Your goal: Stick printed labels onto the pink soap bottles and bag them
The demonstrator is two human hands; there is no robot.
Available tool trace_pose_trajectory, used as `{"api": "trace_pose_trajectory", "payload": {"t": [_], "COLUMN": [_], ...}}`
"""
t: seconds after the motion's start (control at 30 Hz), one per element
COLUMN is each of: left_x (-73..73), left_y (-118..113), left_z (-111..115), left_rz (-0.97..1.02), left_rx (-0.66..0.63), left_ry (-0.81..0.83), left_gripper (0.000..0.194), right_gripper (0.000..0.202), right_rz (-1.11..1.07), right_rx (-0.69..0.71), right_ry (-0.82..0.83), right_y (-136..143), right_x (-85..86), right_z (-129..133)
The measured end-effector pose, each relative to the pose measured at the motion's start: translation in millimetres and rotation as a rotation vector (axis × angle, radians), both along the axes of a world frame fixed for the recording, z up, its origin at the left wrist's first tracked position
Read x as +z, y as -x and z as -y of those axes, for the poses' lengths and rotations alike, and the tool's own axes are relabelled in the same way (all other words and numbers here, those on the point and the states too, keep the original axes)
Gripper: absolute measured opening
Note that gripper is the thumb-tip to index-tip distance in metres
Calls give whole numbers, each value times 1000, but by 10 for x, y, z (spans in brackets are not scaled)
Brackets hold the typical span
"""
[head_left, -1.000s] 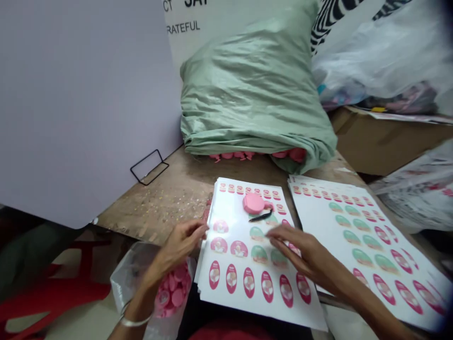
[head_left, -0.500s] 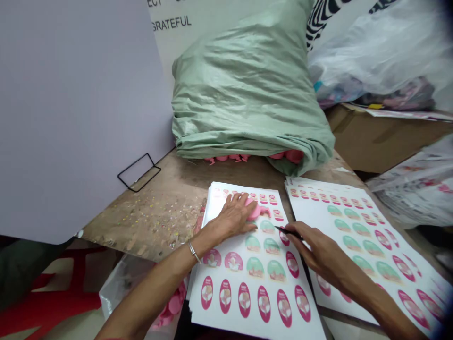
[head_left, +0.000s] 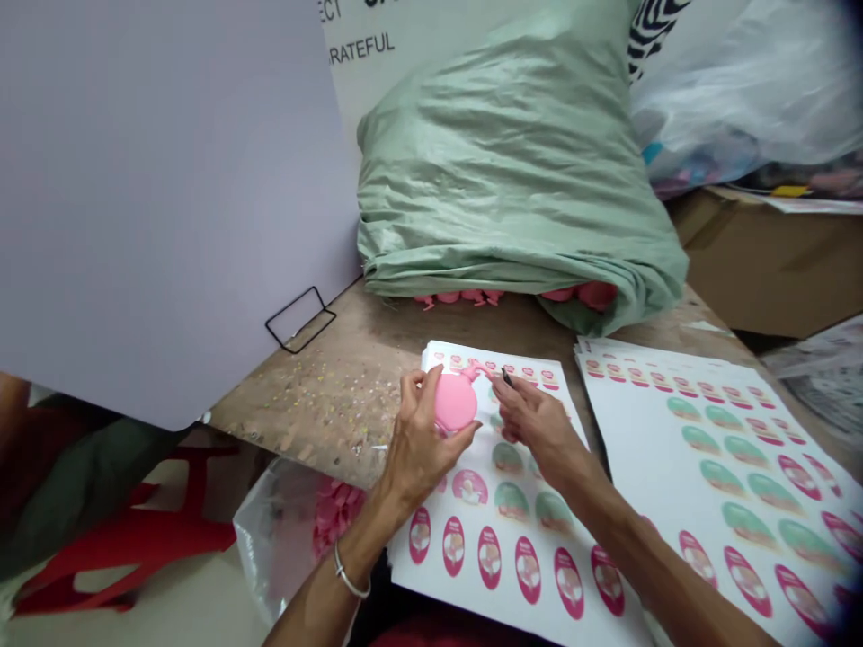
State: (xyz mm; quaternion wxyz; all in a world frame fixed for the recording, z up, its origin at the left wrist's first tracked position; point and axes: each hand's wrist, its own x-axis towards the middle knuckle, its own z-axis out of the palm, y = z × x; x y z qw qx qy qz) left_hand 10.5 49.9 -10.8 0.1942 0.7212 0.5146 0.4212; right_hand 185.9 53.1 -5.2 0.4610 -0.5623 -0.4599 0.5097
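Over two paper stacks | left hand pinches one pink disc | right hand pinches one tool | both angled inward

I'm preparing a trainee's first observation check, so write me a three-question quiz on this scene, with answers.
1. Multiple choice: what does the left hand hold?
A) a black wire stand
B) a round pink plastic-looking case
C) a clear plastic bag

2. True or false: the slim black tool is in the right hand.

3. Open question: what shows below the lower edge of the bulky pale-green fabric sack?

Key: 1. B. 2. True; its dark tip sticks out past the fingers. 3. Several small pink pieces.
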Motion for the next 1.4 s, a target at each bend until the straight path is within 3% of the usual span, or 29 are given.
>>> {"api": "trace_pose_trajectory", "payload": {"t": [0.07, 0.13, 0.27, 0.33, 0.4, 0.5, 0.63, 0.87, 1.13, 1.4], "left_x": [41, 87, 137, 129, 104, 50, -14, -136, -232, -243], "left_y": [76, 163, 336, 401, 458, 545, 587, 385, 337, 376], "left_z": [79, 97, 107, 155, 228, 338, 416, 410, 439, 381], "left_rz": [54, 224, 840, 1056, 1181, 1313, 1337, 1158, 1159, 1092], "left_rx": [3, 6, -147, -216, -185, -28, 130, 126, 114, 62], "left_ry": [18, 141, 637, 825, 928, 969, 917, 834, 861, 888], "left_gripper": [73, 74, 54, 42, 36, 33, 31, 40, 45, 45], "right_gripper": [42, 40, 38, 39, 36, 30, 22, 19, 20, 16], "right_rz": [-63, -72, 10, 77, 143, 311, 645, 1063, 1230, 1110], "right_rx": [62, 117, 201, 242, 259, 216, 251, 202, 114, 159], "right_ry": [3, -37, -133, -154, -173, -202, -213, -377, -602, -549], "right_y": [169, 298, 474, 499, 459, 304, 155, 290, 341, 309], "right_x": [2, 25, 87, 91, 62, -35, -200, -396, -503, -488], "right_z": [-116, -189, -226, -211, -179, -98, 43, 168, 223, 203]}}
